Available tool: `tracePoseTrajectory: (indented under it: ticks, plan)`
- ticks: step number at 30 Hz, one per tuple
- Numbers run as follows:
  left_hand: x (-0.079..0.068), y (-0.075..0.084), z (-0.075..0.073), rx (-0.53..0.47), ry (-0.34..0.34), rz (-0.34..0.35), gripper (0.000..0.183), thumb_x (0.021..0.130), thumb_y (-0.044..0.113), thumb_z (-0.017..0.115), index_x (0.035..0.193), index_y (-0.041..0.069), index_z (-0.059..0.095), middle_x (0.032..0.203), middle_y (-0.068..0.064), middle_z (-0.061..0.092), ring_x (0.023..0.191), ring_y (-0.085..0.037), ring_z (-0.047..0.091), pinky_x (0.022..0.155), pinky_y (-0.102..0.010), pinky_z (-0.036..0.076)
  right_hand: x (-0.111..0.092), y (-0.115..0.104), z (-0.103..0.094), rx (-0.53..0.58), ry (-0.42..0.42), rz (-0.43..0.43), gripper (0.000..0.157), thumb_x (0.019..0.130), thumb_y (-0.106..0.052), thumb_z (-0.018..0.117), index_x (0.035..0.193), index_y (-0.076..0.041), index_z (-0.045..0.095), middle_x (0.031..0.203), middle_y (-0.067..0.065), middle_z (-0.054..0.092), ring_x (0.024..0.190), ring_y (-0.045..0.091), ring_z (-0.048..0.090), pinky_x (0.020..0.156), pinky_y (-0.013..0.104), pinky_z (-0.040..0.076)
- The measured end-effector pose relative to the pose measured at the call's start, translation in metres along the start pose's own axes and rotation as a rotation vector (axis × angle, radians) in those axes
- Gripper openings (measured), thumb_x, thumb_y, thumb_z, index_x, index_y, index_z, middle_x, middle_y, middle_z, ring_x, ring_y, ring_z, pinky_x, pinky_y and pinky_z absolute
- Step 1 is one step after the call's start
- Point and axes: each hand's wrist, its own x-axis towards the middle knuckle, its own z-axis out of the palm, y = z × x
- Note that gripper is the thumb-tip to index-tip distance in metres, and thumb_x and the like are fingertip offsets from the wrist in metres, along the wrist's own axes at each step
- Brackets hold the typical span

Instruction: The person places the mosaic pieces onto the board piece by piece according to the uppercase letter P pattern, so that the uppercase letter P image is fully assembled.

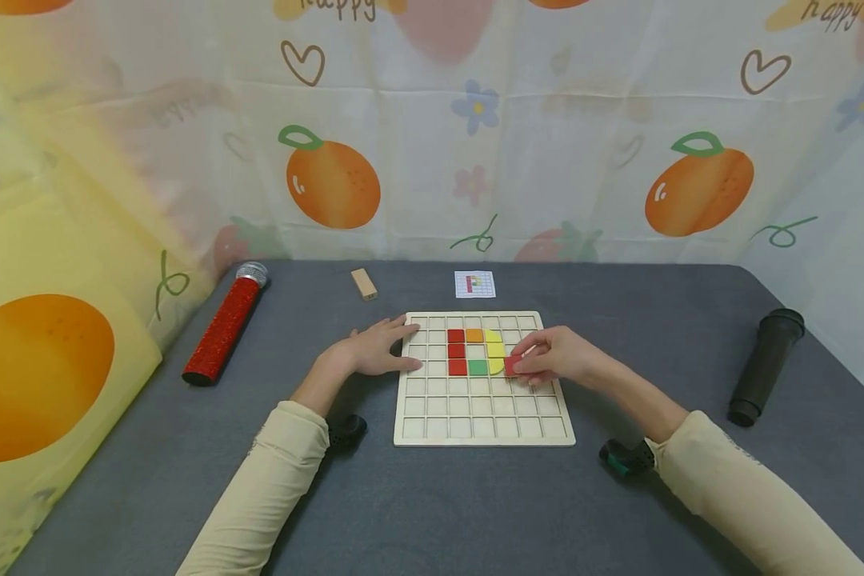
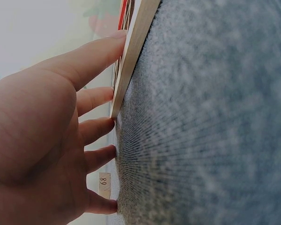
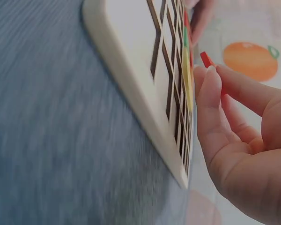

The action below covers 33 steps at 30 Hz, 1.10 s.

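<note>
A pale wooden grid board (image 1: pixel 482 432) lies on the dark table, with red tiles (image 1: pixel 457 351), an orange tile (image 1: pixel 474 336), a green tile (image 1: pixel 478 367) and yellow tiles (image 1: pixel 494 350) set in its squares. My left hand (image 1: pixel 374 350) rests at the board's left edge, thumb and a finger touching it, fingers spread. Over the right part of the grid, my right hand (image 1: pixel 558 358) pinches a red tile (image 1: pixel 512 366) between thumb and fingertips. In the right wrist view that red tile (image 3: pixel 207 59) is held tilted, its lower end hidden by the fingers.
Behind the board lie a small printed pattern card (image 1: pixel 475 284) and a wooden block (image 1: pixel 364 284). A red glittery microphone (image 1: pixel 225 324) lies at the left, a black cylindrical object (image 1: pixel 766 366) at the right. A fruit-patterned cloth (image 1: pixel 418 176) hangs behind the table.
</note>
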Motion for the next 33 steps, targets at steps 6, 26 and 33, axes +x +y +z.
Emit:
tracePoseTrajectory:
  ticks: [6, 26, 33]
  plan:
    - [0.001, 0.0, 0.0, 0.001, 0.003, -0.001, 0.077, 0.093, 0.05, 0.055, 0.153, 0.016, 0.023, 0.158, -0.011, 0.01, 0.143, -0.034, 0.009, 0.102, -0.07, 0.009, 0.009, -0.004, 0.018, 0.082, -0.024, 0.03, 0.03, 0.087, -0.002, 0.068, 0.113, 0.009, 0.058, 0.091, 0.018, 0.068, 0.069, 0.017, 0.065, 0.067, 0.029, 0.055]
    - [0.006, -0.002, 0.002, 0.009, 0.004, -0.018, 0.077, 0.093, 0.051, 0.055, 0.153, 0.016, 0.024, 0.158, -0.011, 0.011, 0.143, -0.034, 0.009, 0.102, -0.07, 0.01, 0.025, -0.023, 0.065, 0.125, 0.034, 0.108, 0.022, 0.083, -0.001, 0.072, 0.104, 0.004, 0.066, 0.082, 0.013, 0.07, 0.064, 0.016, 0.066, 0.065, 0.028, 0.055]
    - [0.006, -0.002, 0.002, 0.008, 0.003, -0.023, 0.077, 0.093, 0.051, 0.055, 0.153, 0.016, 0.023, 0.158, -0.01, 0.01, 0.143, -0.034, 0.009, 0.102, -0.07, 0.01, 0.029, -0.022, 0.07, 0.105, 0.058, 0.134, 0.022, 0.082, -0.004, 0.075, 0.102, 0.002, 0.068, 0.081, 0.012, 0.07, 0.062, 0.015, 0.065, 0.064, 0.026, 0.055]
